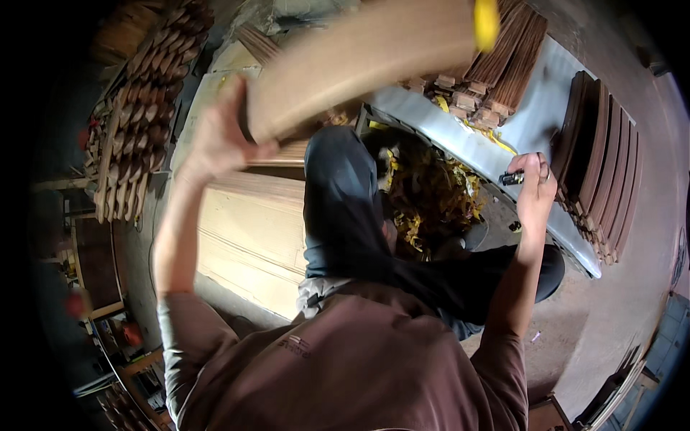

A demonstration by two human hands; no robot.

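My left hand (pixel 224 136) is closed around the near end of a curved wooden board (pixel 366 61), which is smeared by motion. At the board's far right end is a patch of yellow tape (pixel 486 25). My right hand (pixel 535 187) is closed around a small black tool (pixel 512 177) whose kind I cannot make out. It is over the edge of a pale, plastic-covered surface (pixel 537 93), left of a row of curved dark wooden pieces (pixel 607 154). A yellow strip (pixel 496 140) lies on that surface.
Bundled wooden slats (pixel 503 65) lie on the far part of the pale surface. Beyond my knee, a container holds yellow and brown scraps (pixel 431 194). Flat light panels (pixel 248 233) are stacked at my left. Shaped wooden pieces (pixel 140 122) are piled farther left.
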